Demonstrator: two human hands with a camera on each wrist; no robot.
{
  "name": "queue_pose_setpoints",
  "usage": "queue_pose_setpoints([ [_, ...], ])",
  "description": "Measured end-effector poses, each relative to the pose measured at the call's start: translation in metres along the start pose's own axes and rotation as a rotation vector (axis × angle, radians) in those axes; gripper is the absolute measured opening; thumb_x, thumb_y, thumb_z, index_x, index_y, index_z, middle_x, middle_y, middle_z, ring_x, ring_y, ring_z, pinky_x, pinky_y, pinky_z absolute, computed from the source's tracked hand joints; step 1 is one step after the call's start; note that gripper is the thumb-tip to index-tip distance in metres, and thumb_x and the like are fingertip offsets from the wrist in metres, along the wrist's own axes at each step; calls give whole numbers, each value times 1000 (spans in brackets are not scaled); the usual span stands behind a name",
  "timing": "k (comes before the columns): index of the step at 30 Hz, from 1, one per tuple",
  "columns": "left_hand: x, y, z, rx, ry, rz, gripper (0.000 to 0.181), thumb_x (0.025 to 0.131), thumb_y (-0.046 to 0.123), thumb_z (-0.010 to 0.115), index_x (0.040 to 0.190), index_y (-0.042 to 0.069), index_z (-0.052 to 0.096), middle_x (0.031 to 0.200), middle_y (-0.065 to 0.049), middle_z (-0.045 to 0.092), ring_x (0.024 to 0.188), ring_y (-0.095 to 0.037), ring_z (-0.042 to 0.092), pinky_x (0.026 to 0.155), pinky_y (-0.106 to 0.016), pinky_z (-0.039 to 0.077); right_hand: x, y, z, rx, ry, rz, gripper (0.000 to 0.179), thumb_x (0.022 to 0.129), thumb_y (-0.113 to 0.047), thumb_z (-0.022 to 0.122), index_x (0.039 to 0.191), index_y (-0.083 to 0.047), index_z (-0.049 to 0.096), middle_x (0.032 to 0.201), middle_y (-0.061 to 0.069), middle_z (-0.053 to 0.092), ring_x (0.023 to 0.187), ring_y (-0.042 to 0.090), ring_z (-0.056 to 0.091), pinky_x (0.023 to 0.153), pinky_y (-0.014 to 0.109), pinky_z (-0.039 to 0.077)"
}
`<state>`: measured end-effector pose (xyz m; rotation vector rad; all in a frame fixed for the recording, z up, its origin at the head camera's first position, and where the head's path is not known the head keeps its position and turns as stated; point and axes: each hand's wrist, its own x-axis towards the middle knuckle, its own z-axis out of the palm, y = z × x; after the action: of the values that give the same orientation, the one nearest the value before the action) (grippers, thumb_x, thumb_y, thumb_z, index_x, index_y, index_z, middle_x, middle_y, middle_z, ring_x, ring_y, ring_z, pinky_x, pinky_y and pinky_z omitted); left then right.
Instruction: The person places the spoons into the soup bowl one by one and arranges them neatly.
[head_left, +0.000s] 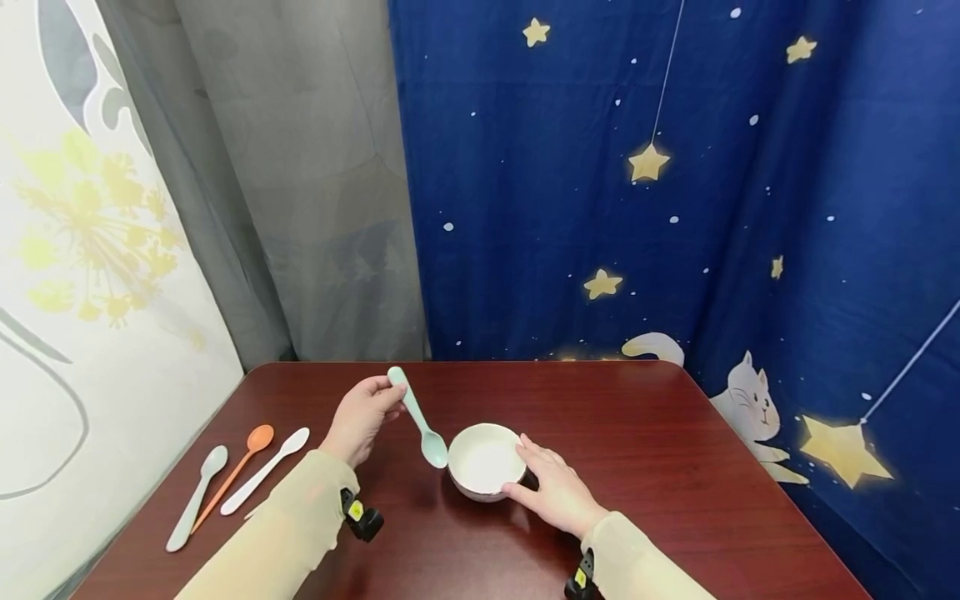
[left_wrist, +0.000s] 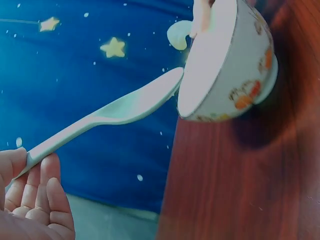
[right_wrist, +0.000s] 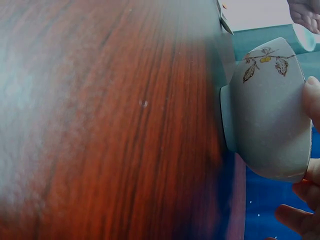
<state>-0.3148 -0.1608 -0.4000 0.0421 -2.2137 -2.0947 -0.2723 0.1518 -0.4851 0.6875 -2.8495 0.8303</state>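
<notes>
Left wrist: spoon (left_wrist: 102, 116), hndl end btwn L fingers (left_wrist: 59, 201)

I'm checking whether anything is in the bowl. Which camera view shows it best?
The head view: it looks down into the bowl, showing its white inside and most of its rim beside the right hand. The left wrist view shows the inside aslant, cut off; the right wrist view, only its leaf-printed outside.
</notes>
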Motion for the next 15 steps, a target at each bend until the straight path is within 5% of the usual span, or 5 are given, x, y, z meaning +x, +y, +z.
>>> queue_pose_setpoints([
  [15, 21, 12, 47, 75, -127, 2, 27, 93, 15, 65, 115, 0, 61, 94, -7, 68, 88, -26, 66, 82, -38, 51, -1, 0, 1, -4, 4, -12, 80, 88, -64, 54, 143, -6, 45, 153, 9, 34, 136, 36, 34, 102, 60, 34],
])
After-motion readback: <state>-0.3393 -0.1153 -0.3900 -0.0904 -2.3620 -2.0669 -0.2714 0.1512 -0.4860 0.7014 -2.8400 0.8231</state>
